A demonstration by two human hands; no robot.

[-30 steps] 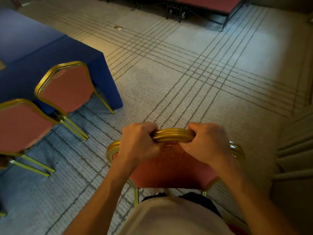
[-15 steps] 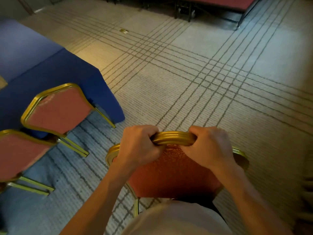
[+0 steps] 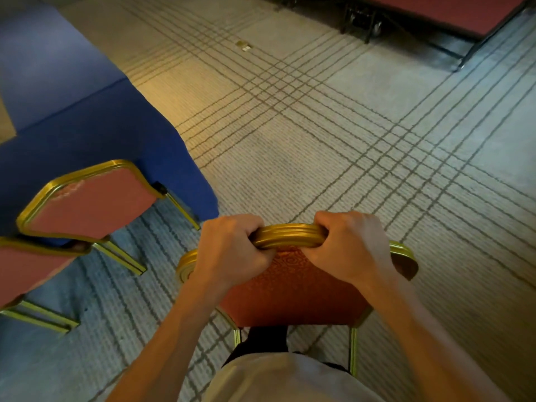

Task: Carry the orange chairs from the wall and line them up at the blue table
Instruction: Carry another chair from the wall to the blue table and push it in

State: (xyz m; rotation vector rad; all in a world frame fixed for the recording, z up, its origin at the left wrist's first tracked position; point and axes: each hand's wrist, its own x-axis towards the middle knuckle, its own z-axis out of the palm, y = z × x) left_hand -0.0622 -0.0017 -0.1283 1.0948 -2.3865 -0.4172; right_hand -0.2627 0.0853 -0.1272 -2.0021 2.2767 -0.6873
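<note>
Both hands are clenched tight on the top of one orange chair (image 3: 290,288). The left hand (image 3: 232,250) and the right hand (image 3: 351,248) wrap around the gold top bar (image 3: 288,235), side by side, with a bit of bar showing between them. The bar is shiny metal with long grooves, and it curves. The chair back is soft cloth with little swirl shapes on it. This chair is right in front of the person, above the carpet (image 3: 319,140), near the corner of the blue table (image 3: 110,134). I cannot tell if its thin gold legs touch the floor.

The table has a smooth blue cloth that hangs down to the floor. Two more chairs stand at its long side. The second chair (image 3: 95,204) is just by the table corner. The third chair (image 3: 26,271) is next to it, at the left edge. Both have plain pinkish-red cloth backs and gold metal rims.

The carpet is pale and bumpy, with dark lines that cross like a grid. A small shiny floor plate (image 3: 243,46) sits in it, far off. A flat red platform (image 3: 452,13) on dark metal legs is at the top right.
</note>
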